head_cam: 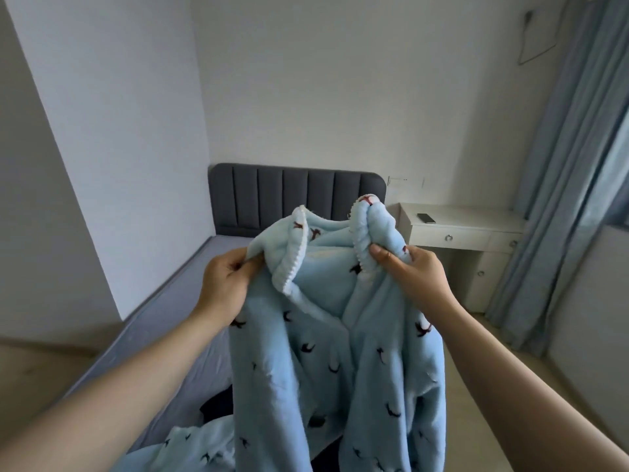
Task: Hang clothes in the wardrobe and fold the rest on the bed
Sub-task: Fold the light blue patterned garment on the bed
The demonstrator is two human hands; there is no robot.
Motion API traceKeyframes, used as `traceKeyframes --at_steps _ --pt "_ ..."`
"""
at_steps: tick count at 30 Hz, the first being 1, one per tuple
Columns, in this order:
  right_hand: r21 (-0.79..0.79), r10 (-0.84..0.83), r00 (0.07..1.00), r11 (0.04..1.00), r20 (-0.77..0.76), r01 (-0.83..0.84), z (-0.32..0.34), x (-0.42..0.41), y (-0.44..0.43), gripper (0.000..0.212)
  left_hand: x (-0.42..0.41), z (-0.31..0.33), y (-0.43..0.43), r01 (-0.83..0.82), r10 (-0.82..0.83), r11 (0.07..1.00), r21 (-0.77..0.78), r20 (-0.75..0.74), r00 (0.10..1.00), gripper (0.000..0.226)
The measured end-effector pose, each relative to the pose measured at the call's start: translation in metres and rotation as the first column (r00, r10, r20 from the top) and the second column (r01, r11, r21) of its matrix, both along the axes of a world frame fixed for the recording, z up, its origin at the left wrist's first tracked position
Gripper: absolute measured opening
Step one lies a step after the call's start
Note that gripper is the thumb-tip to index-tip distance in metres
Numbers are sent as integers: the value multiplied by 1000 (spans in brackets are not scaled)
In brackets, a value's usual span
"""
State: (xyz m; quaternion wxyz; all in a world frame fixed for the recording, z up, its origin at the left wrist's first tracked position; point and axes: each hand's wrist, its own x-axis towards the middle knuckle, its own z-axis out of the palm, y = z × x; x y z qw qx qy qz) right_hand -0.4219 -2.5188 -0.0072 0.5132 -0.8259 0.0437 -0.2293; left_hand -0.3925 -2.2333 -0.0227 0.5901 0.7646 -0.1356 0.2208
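At the centre of the view, the left hand [224,284] pinches the fleece top [340,369] just beside its collar, thumb and curled fingers closed on the cloth at 9 o'clock from the neck opening. The right hand [412,277], at 3 o'clock from that opening, grips the other side of the collar, its fingers curled into a bunched fold and its thumb pressed by the white scalloped trim. Held up between the two hands, the fleece top is light blue with small dark bird-like marks. It hangs toward 6 o'clock and runs out of view at the bottom edge. Toward 7 o'clock, a second blue piece [190,447] of the same print lies on the bed [163,308], with a dark garment [218,403] just beside it. The bed's grey sheet runs up past 9 o'clock to a grey padded headboard [296,195] at 12 o'clock, behind the collar. At 2 o'clock stands a white surface [476,219] with drawers, with a phone [426,218] lying on it. Blue curtains [571,165] hang at 3 o'clock, and a wire hanger [536,39] is on the wall near 1 o'clock.
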Motion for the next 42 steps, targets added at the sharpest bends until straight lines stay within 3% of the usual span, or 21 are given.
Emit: traceKeyframes --at_steps 2,4,6,8,10,14,17,21,28,34,42 --pt "-26 -29 1000 999 3 29 4 -15 -2 69 -5 9 1 65 -116 967 -245 -202 972 20" --pt "-90 -62 998 994 20 63 7 -32 0 62 -13 13 6 91 -200 938 -334 -307 931 17" --pt "-174 -89 996 980 29 93 5 -48 6 63 -21 10 15 66 -117 979 -191 -271 955 27" --pt "-299 -120 993 947 22 121 -1 -63 14 69 -32 3 26 18 -13 999 48 -96 995 44" --pt "-391 -116 993 915 -17 100 -12 -78 19 73 -43 -8 40 3 -7 982 189 21 1000 50" --pt "-459 -67 991 889 -118 5 -45 -108 32 79 -63 -40 70 59 -63 930 363 -1 998 46" --pt "-405 -31 983 913 -182 -46 -68 -126 44 83 -81 -62 85 109 -92 932 346 -64 994 35" --pt "-309 12 977 948 -212 -78 -85 -140 61 60 -100 -74 95 196 -155 954 225 -189 970 14" --pt "-213 52 986 973 -159 -86 -75 -164 82 61 -130 -64 112 216 -181 966 144 -220 958 16" --pt "-254 97 990 960 -104 -120 -30 -192 93 51 -153 -20 123 270 -237 948 166 -198 951 14" --pt "-373 44 998 926 -44 -57 -10 -194 94 64 -152 5 128 293 -264 938 184 -170 950 15"
